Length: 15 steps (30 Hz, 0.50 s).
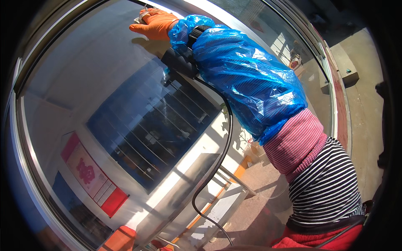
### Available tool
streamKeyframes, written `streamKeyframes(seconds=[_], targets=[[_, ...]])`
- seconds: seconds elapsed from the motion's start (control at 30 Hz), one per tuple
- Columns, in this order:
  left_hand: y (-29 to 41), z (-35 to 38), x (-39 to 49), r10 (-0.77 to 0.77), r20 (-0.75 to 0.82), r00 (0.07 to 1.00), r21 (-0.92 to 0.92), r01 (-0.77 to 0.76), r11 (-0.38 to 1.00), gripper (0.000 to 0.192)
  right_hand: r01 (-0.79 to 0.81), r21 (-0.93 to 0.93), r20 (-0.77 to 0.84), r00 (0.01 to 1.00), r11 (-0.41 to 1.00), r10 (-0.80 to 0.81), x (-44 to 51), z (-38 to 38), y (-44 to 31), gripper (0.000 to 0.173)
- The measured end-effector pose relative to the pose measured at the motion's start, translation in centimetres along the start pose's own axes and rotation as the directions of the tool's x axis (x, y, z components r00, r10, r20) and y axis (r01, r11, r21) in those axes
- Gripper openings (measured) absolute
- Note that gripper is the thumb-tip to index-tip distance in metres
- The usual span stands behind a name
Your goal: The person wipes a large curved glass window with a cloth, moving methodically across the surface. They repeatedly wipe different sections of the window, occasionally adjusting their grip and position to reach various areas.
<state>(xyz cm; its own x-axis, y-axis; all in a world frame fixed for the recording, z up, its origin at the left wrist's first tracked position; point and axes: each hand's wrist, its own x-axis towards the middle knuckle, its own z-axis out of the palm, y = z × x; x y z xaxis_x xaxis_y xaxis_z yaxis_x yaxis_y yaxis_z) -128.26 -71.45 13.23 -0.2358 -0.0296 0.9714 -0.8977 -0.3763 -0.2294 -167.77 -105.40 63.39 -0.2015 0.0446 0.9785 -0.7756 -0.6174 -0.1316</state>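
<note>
My right hand [157, 24], in an orange rubber glove, is raised to the top of a large window pane [103, 59]. Its fingers press a crumpled, greyish rag [142, 15] near the upper edge of the glass, beside the pale metal frame [176, 9]. The thumb is spread away from the other fingers. A shiny blue plastic oversleeve [248, 69] covers the forearm, over striped sleeves. Strapped at the wrist is a black device [180, 61], from which a black cable [230, 125] hangs down across the pane. My left hand is out of view.
Metal window framing [19, 131] curves along the left. Visible in the glass are a barred window [154, 125], a red hanging scroll [91, 175] and an orange chair-like object [119, 240]. A second pane [301, 44] and concrete ground [364, 103] lie right.
</note>
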Motion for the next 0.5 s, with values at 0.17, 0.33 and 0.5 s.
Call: streamKeyframes(seconds=[0.17, 0.33, 0.5], targets=[[-0.8, -0.6, -1.2, -0.012, 0.012, 1.000, -0.018, 0.012, 1.000, 0.018, 0.036, 0.101, -0.135, 0.991, 0.994, -0.022, -3.9, 0.3, -10.6, 0.093], [-1.2, -1.4, -2.0, -0.014, 0.023, 1.000, -0.031, 0.015, 0.999, 0.017, 0.373, 0.291, -0.148, 0.927, 0.881, -0.344, -9.2, 1.8, -26.3, 0.095], [-1.1, -2.1, -2.3, -0.021, 0.042, 0.999, -0.041, 0.023, 0.999, 0.016, 0.535, 0.523, -0.029, 0.789, 0.664, -0.614, -17.5, 0.7, -38.7, 0.088]])
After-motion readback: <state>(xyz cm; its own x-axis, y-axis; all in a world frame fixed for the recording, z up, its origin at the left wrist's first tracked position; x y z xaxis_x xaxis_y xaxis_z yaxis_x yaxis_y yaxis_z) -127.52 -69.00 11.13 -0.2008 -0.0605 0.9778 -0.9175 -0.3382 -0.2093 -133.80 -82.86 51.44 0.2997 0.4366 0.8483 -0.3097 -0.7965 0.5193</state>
